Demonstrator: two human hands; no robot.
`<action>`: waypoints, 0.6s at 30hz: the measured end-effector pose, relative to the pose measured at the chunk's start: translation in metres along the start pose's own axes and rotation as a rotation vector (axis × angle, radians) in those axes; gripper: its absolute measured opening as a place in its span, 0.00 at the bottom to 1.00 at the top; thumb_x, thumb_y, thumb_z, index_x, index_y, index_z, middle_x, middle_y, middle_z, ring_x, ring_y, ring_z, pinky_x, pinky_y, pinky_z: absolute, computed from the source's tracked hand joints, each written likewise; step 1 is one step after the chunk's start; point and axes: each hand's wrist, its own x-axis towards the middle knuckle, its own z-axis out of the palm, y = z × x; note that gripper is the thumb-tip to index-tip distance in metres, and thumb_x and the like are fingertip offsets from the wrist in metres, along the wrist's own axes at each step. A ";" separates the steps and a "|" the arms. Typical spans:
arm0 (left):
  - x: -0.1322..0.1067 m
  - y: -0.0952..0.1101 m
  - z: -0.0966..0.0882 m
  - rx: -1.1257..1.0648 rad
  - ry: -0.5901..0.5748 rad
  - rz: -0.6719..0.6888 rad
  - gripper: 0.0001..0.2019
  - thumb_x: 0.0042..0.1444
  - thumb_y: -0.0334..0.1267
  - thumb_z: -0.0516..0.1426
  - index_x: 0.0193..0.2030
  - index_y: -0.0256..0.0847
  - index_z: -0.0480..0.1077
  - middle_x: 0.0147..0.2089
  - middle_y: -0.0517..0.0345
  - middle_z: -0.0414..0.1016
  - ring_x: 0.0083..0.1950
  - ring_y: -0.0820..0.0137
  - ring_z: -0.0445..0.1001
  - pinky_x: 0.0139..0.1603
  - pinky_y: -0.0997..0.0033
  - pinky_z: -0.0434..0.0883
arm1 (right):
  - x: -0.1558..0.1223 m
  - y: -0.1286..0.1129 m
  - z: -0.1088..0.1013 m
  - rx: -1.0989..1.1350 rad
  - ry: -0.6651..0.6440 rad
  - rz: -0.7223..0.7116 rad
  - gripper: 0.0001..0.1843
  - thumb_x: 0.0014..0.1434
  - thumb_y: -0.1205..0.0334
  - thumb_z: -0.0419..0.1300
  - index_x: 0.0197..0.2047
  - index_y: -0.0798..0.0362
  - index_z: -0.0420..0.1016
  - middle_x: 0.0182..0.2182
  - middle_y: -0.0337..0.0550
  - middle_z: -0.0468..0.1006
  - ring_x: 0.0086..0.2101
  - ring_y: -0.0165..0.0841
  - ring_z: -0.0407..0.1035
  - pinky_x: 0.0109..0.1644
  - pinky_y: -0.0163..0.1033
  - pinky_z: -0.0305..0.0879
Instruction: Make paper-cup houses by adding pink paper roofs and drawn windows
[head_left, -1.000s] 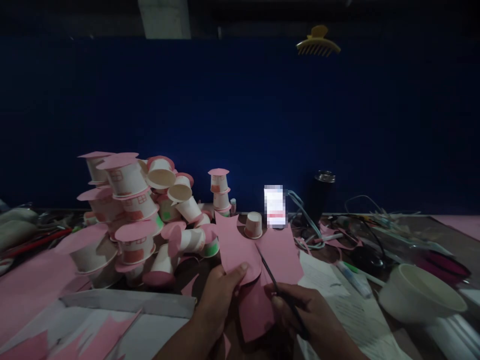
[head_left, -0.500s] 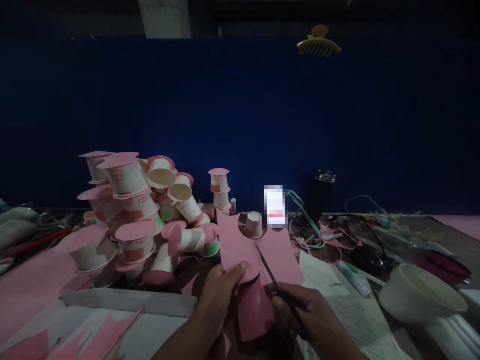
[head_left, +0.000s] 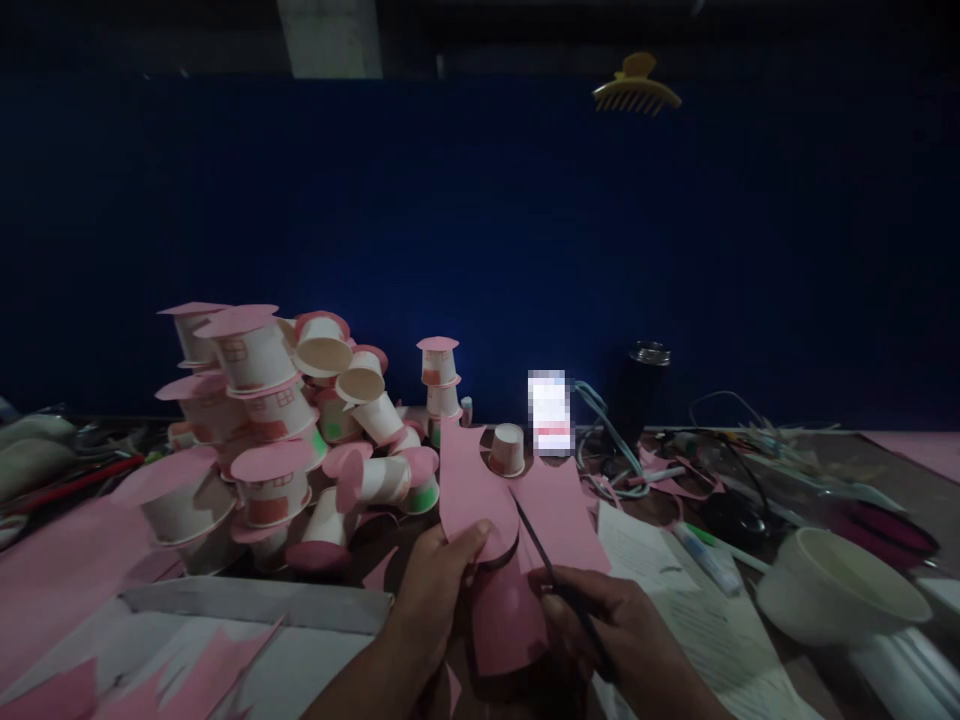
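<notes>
Centrally, toward six o'clock: smooth pink paper (head_left: 480,490), round-edged, pinched by left hand (head_left: 442,575). Right hand (head_left: 604,612) grasps slim dark scissors (head_left: 535,537). Tapered white cup (head_left: 508,448) at one o'clock from paper; pink-capped stack (head_left: 256,358) at ten.

The curved-edged pink paper sheet (head_left: 480,490) in the left hand (head_left: 439,570) is plain; the slim pointed scissors (head_left: 534,535) in the right hand (head_left: 619,610) are dark. Left of the left hand, tapered white paper cups (head_left: 259,362) carry reddish window and door drawings (head_left: 235,350), flat round pink paper tops (head_left: 274,460) and some green patches (head_left: 426,497). Beyond both hands, the upright panel (head_left: 480,230) is deep blue. Right of the right hand, white printed paper (head_left: 694,625) bears dark text lines beside a rounded cream bowl (head_left: 795,600).
</notes>
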 end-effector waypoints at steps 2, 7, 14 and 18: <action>0.000 0.000 0.000 -0.007 0.005 0.003 0.17 0.42 0.50 0.63 0.28 0.34 0.74 0.20 0.59 0.71 0.24 0.70 0.66 0.29 0.71 0.63 | 0.000 0.000 0.000 0.002 -0.013 -0.002 0.26 0.48 0.47 0.63 0.44 0.58 0.78 0.15 0.34 0.66 0.17 0.25 0.57 0.21 0.31 0.54; 0.000 0.000 0.000 0.007 0.024 0.004 0.19 0.42 0.50 0.63 0.30 0.33 0.74 0.21 0.58 0.72 0.24 0.71 0.67 0.29 0.72 0.63 | 0.000 -0.001 0.000 0.002 -0.020 -0.002 0.26 0.47 0.47 0.63 0.44 0.58 0.78 0.16 0.35 0.67 0.17 0.24 0.57 0.21 0.30 0.53; -0.001 0.001 0.001 0.036 0.061 0.016 0.20 0.42 0.52 0.62 0.30 0.34 0.74 0.23 0.57 0.74 0.24 0.70 0.68 0.28 0.72 0.64 | -0.001 0.000 0.001 0.011 -0.032 -0.019 0.26 0.48 0.46 0.63 0.43 0.58 0.79 0.15 0.34 0.65 0.17 0.24 0.56 0.20 0.30 0.52; -0.001 0.002 0.005 0.025 0.103 0.033 0.21 0.39 0.52 0.64 0.33 0.33 0.75 0.26 0.55 0.75 0.27 0.68 0.70 0.30 0.71 0.67 | 0.001 0.002 0.000 -0.022 -0.048 -0.019 0.26 0.48 0.47 0.63 0.44 0.57 0.78 0.16 0.35 0.67 0.18 0.25 0.57 0.20 0.30 0.53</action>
